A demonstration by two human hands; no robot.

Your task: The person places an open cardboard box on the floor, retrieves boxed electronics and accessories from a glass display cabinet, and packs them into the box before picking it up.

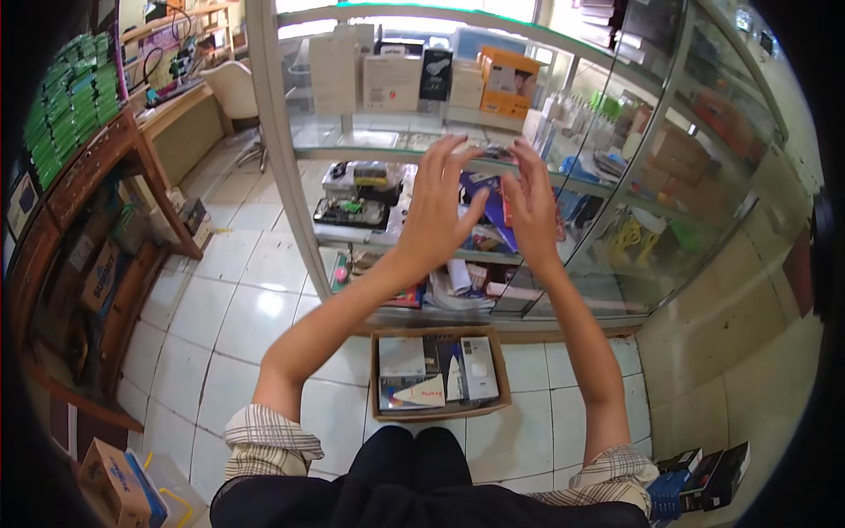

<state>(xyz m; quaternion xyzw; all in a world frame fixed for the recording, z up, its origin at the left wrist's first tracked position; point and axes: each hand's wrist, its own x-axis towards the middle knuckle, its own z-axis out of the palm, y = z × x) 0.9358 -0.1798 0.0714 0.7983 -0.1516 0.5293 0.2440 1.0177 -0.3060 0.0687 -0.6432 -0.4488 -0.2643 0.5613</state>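
Both my hands are raised at the middle of the glass display cabinet (286, 176). My left hand (437, 202) has its fingers stretched upward and its thumb apart. Facing it, my right hand (532, 202) has spread, slightly bent fingers. A small dark, shiny item (495, 152) shows between the two sets of fingertips, at the height of the glass shelf; I cannot tell whether the fingers touch it. Behind and below the hands, a purple packet (495, 204) lies among red and other small goods on the lower shelf, partly hidden by the hands.
An open cardboard box (377, 412) with several boxes inside stands on the tiled floor before my knees. White boxes (392, 84) and an orange box (509, 81) line the upper shelf. A wooden rack (132, 145) with green stacks (70, 97) is at left; dark boxes (704, 480) lie lower right.
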